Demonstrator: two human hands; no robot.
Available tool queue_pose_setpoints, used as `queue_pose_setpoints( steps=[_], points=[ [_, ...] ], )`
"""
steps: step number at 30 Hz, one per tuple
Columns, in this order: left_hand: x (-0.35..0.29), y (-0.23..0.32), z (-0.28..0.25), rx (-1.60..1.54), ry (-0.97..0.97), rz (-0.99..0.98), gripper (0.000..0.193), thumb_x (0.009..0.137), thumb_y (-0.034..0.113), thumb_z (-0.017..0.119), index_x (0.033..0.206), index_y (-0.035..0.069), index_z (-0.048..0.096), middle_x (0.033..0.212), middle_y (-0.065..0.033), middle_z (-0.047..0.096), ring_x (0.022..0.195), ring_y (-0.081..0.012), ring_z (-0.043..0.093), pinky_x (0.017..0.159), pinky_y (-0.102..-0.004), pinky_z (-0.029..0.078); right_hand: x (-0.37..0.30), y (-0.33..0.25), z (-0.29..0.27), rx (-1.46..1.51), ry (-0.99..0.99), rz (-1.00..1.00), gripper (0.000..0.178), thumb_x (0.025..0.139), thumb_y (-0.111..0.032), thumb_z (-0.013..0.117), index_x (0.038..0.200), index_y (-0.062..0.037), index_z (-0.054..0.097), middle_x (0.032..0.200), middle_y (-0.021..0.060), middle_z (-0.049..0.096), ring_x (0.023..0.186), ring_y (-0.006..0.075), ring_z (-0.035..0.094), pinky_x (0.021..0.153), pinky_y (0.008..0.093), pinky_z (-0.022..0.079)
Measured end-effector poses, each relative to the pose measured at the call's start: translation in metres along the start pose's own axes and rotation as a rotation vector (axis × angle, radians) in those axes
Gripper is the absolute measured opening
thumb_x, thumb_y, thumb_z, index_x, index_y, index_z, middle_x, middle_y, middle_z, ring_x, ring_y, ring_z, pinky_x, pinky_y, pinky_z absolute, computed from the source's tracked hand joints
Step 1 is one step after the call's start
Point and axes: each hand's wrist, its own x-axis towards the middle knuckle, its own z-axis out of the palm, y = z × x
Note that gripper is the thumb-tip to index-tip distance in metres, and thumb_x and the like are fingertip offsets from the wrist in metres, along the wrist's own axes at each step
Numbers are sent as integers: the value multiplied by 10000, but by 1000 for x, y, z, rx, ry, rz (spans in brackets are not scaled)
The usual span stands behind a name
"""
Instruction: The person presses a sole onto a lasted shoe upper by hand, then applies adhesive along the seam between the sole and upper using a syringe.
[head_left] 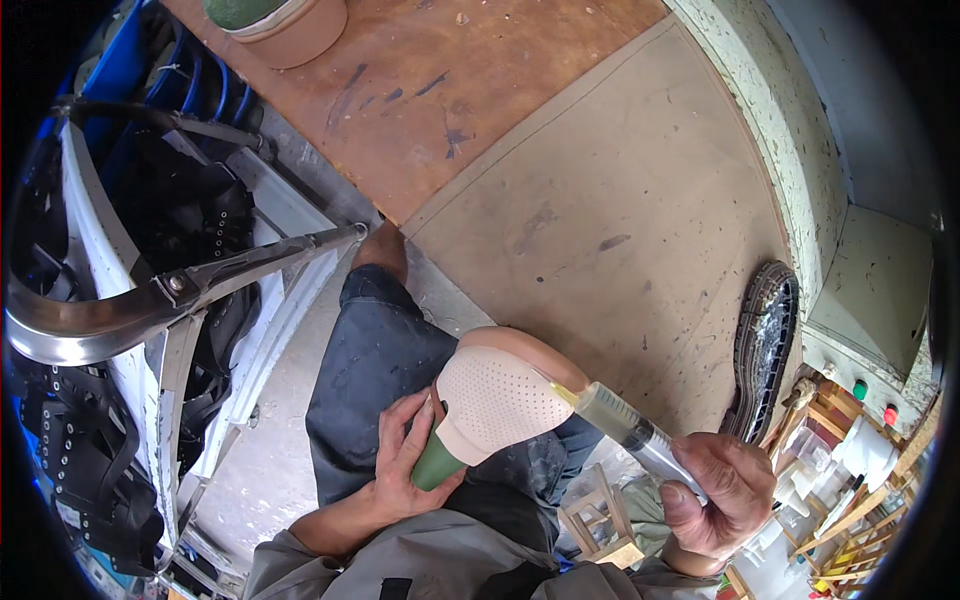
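My left hand (405,455) grips a lasted shoe (505,395) over my lap. Its bottom faces up, with a beige perforated piece and a tan edge. The green shoe last (437,462) shows at the end near my palm. Closed around a clear syringe (640,437) is my right hand (728,490). Yellowish stuff fills the syringe's front part, and its tip meets the shoe's tan edge on the right side. A dark ridged shoe sole (765,350) lies at the table's right, beyond my right hand.
Ahead is a work table with a brown sheet (600,220) and a reddish-brown surface (420,70). A tan piece with a green top (290,35) stands at its far left. Leftward, a metal-framed rack (230,265) carries black strappy uppers (90,440). Wooden racks (870,510) stand lower right.
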Motion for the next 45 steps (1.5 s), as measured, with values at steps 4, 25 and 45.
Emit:
queue_pose_setpoints(
  steps=[4, 25, 45],
  points=[
    [-1, 1, 0, 13, 4, -1, 864, 577, 46, 744, 1352, -36, 370, 1265, -274, 431, 1081, -401, 478, 898, -464, 392, 6, -1, -1, -27, -6, -32, 336, 718, -159, 730, 1013, -5, 685, 670, 100, 615, 523, 180, 595, 449, 270, 449],
    [1, 10, -2, 15, -31, -31, 849, 622, 47, 742, 1362, -59, 339, 1260, -269, 426, 1093, -376, 470, 928, -445, 383, 27, -32, -28, -421, -123, -145, 287, 788, -238, 636, 944, -3, 688, 617, 75, 581, 599, 178, 465, 454, 279, 359],
    [-7, 33, -1, -140, -104, -241, 819, 654, 80, 756, 1327, -104, 327, 1237, -275, 432, 1101, -368, 478, 938, -433, 391, -10, -21, -21, -385, 34, -122, 324, 831, -259, 547, 957, 14, 667, 540, 102, 576, 432, 156, 413, 497, 322, 314]
  ],
)
